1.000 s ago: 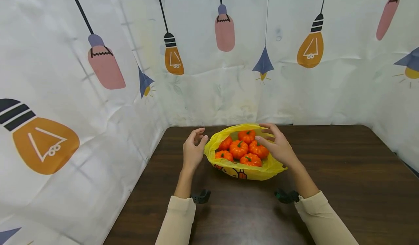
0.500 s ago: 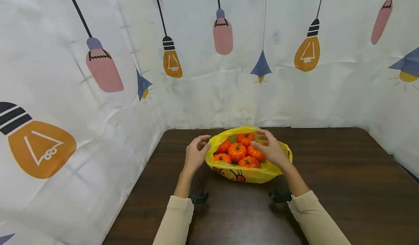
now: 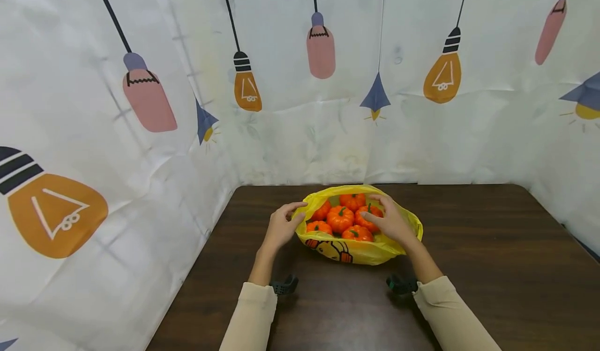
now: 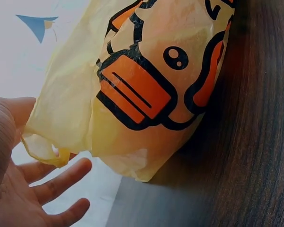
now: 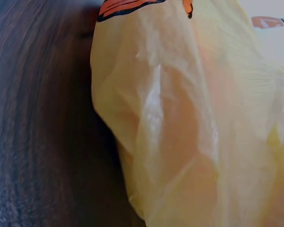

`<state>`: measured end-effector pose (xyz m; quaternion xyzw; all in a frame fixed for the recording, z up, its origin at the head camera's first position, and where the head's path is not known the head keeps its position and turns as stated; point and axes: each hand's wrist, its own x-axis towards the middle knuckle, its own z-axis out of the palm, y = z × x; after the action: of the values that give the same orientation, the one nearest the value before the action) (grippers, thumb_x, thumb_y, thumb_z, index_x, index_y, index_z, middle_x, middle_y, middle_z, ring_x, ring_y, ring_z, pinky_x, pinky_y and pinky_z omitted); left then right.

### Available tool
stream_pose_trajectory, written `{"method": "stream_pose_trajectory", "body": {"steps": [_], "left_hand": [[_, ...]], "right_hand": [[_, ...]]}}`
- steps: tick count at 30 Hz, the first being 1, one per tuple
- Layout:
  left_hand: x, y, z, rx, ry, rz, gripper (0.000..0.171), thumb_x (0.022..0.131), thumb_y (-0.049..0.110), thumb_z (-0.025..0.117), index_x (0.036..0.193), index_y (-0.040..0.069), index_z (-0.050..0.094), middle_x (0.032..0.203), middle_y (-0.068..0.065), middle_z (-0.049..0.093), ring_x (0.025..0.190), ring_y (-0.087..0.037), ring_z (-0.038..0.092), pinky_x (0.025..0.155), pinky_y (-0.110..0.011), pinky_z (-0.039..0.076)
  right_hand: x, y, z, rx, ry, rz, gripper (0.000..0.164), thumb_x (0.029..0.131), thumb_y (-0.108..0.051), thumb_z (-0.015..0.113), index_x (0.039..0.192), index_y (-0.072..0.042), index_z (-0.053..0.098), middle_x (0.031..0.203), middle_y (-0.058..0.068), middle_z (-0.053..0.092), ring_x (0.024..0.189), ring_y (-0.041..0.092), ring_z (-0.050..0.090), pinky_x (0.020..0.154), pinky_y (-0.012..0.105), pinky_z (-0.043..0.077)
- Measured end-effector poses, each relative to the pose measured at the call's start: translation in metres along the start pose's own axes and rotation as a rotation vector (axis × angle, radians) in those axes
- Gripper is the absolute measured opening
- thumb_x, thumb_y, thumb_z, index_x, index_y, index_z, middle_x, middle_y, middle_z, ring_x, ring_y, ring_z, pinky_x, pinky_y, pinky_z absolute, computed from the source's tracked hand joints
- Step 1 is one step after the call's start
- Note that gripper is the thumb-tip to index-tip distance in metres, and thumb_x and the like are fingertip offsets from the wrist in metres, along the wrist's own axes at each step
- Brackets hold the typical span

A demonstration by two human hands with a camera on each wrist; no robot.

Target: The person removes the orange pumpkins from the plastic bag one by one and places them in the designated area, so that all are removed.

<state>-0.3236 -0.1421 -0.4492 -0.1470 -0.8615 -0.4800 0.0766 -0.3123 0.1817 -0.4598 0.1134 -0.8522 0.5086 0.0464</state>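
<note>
A yellow plastic bag (image 3: 367, 253) with a printed cartoon face stands wide-mouthed on the table, several small orange pumpkins (image 3: 340, 219) inside it. My left hand (image 3: 280, 230) is at the bag's left rim, thumb and fingers apart. In the left wrist view, that hand's fingers (image 4: 61, 182) spread beside a hanging loop of the bag, and the thumb tip goes behind the plastic. My right hand (image 3: 394, 225) reaches over the right rim, thumb and fingers parted above the pumpkins. Only the bag's side (image 5: 170, 104) fills the right wrist view; the hand is out of it.
Dark wooden table (image 3: 337, 314) surface extends in front of the bag and to its right. A white sheet (image 3: 300, 148) printed with lamps hangs behind and along the left. Dark wrist bands (image 3: 285, 285) are on both wrists.
Both hands have come lower toward the bag. The left has moved right to its rim, and the right sits lower inside the mouth's right side. The head view has shifted slightly.
</note>
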Motion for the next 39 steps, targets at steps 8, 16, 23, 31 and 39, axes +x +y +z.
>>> {"method": "stream_pose_trajectory", "body": {"steps": [8, 16, 23, 31, 39], "left_hand": [[-0.006, -0.007, 0.001, 0.024, -0.059, -0.011, 0.032, 0.101, 0.027, 0.066, 0.133, 0.024, 0.070, 0.145, -0.010, 0.062, 0.129, -0.033, 0.059, 0.101, -0.054, 0.051], [-0.002, -0.009, 0.000, 0.046, -0.072, -0.007, 0.034, 0.101, 0.025, 0.067, 0.134, 0.025, 0.069, 0.145, -0.009, 0.062, 0.116, -0.026, 0.064, 0.092, -0.046, 0.054], [0.002, -0.009, 0.001, 0.039, -0.067, -0.001, 0.035, 0.100, 0.025, 0.067, 0.135, 0.024, 0.068, 0.145, -0.011, 0.061, 0.122, -0.031, 0.064, 0.096, -0.049, 0.055], [0.003, -0.013, 0.004, 0.038, -0.078, 0.006, 0.036, 0.101, 0.025, 0.066, 0.137, 0.021, 0.067, 0.142, -0.013, 0.063, 0.066, -0.013, 0.052, 0.066, -0.029, 0.047], [0.004, -0.014, 0.007, 0.007, -0.084, -0.009, 0.036, 0.101, 0.023, 0.065, 0.137, 0.022, 0.067, 0.138, -0.013, 0.066, 0.060, -0.012, 0.047, 0.060, -0.028, 0.045]], "right_hand": [[-0.003, 0.014, 0.007, -0.001, -0.051, 0.018, 0.071, 0.098, -0.030, 0.070, 0.157, -0.006, 0.037, 0.161, 0.021, 0.035, 0.149, 0.046, 0.030, 0.116, 0.069, 0.028], [0.001, 0.016, 0.002, -0.056, -0.086, 0.051, 0.076, 0.098, -0.030, 0.070, 0.159, -0.005, 0.031, 0.164, 0.024, 0.027, 0.149, 0.048, 0.027, 0.116, 0.067, 0.029], [0.002, 0.021, -0.002, -0.061, -0.127, 0.088, 0.077, 0.098, -0.021, 0.070, 0.160, -0.005, 0.028, 0.163, 0.026, 0.029, 0.148, 0.048, 0.031, 0.116, 0.066, 0.030], [0.002, 0.027, -0.003, -0.095, -0.160, 0.091, 0.077, 0.096, -0.011, 0.070, 0.160, -0.004, 0.028, 0.163, 0.026, 0.030, 0.147, 0.048, 0.034, 0.116, 0.064, 0.032], [0.001, 0.032, -0.003, -0.080, -0.139, 0.091, 0.075, 0.095, -0.010, 0.072, 0.159, -0.007, 0.033, 0.161, 0.025, 0.034, 0.143, 0.048, 0.040, 0.114, 0.063, 0.037]]}}
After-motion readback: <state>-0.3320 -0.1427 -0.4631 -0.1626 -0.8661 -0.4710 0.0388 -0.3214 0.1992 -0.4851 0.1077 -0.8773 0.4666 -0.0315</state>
